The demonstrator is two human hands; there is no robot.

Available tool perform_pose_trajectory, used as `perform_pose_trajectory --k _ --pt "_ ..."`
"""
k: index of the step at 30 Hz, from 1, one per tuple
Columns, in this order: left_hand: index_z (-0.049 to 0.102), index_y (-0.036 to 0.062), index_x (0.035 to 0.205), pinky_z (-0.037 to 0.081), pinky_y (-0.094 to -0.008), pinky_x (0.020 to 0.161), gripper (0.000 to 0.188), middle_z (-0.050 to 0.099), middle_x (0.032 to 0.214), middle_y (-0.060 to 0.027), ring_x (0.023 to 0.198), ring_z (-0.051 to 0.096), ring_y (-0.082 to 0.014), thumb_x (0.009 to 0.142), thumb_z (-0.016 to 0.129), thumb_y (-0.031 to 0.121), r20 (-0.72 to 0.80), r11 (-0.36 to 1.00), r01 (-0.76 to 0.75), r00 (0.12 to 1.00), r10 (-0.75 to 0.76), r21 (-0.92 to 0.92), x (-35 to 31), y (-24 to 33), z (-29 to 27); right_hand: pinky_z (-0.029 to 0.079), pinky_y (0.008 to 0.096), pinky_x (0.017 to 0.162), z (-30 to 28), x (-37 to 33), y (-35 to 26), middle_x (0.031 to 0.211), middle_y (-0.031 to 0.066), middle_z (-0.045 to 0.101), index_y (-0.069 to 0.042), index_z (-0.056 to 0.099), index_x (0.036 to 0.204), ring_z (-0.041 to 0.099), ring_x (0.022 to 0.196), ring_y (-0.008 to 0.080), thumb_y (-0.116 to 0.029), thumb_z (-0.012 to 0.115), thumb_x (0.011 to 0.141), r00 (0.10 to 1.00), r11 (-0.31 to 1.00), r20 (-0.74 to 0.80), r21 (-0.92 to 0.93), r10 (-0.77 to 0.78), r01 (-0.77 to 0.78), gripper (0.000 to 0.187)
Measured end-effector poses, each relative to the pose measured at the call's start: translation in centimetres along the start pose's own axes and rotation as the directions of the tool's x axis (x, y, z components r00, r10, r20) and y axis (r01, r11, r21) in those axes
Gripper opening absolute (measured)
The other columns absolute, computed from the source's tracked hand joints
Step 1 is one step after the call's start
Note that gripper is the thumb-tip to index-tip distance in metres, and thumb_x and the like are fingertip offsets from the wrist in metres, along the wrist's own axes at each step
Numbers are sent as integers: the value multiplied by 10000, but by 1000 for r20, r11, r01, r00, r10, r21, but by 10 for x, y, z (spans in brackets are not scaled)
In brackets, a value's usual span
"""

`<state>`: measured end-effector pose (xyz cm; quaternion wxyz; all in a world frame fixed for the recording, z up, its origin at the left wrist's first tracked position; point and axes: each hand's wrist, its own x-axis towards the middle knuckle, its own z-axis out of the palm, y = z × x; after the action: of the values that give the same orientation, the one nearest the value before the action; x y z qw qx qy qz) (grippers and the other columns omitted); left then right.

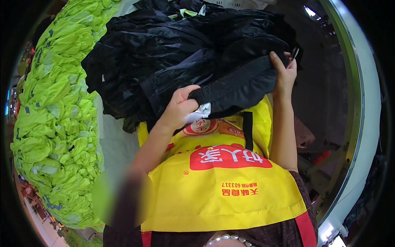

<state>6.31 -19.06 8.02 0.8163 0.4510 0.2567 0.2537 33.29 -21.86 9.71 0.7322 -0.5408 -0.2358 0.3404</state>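
Note:
A black garment's gathered elastic waistband [238,81] is stretched between my two hands, slanting up to the right. My left hand [180,107] is closed on its near left end, beside a white label [202,111] that hangs below the fingers. At the far right end my right hand [285,78] pinches the band between thumb and fingers. A thin shiny metal tip [295,52] shows past the right fingertips; what it belongs to is hidden. Behind the band lies a heap of shiny black garments [164,47], which the held one runs into.
Along the left rises a long stack of bright lime-green garments [57,140] with grey patches. A pale surface [117,142] shows between it and my yellow apron [173,206]. A white slotted basket [242,3] stands at the back. A pale curved edge [366,103] bounds the right.

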Motion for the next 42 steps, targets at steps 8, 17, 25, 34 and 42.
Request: perform_pose_trajectory --k 8,17,25,34,42 --pt "620 -10 971 431 -228 789 263 637 908 -47 829 580 -109 853 512 199 38 984 174 984 -175 35 14 7 22 457 219 768 -29 -17 22 974 74 548 -14 455 1078 552 868 126 -124 720 751 999 989 -14 -143 -40 38 435" --pt "595 25 960 447 -257 773 375 628 870 -40 828 567 -109 632 759 100 -11 847 117 991 -130 519 18 8 37 461 213 709 -8 -50 -52 1008 89 582 -13 529 1122 569 831 149 -169 704 776 912 557 222 -733 -346 390 418" --pt "554 29 1030 443 -255 783 324 594 907 -20 863 544 -96 750 684 129 181 921 202 945 -273 333 17 17 39 361 262 496 -12 -31 -40 648 61 522 -25 591 825 467 551 139 -202 594 864 748 619 641 -660 171 424 182" --pt "631 5 775 394 -218 588 179 578 689 3 627 491 -54 840 605 170 158 851 159 950 -271 501 34 28 51 392 230 533 -4 -23 -29 647 58 548 -32 603 837 519 592 136 -237 579 876 739 764 674 -471 -10 440 210" --pt "605 -17 797 365 -219 519 182 546 645 10 578 446 -45 801 644 160 155 879 70 975 -161 472 38 19 50 348 245 498 -19 -15 -35 607 58 509 -50 598 744 471 547 139 -290 575 873 742 581 629 -701 231 414 273"
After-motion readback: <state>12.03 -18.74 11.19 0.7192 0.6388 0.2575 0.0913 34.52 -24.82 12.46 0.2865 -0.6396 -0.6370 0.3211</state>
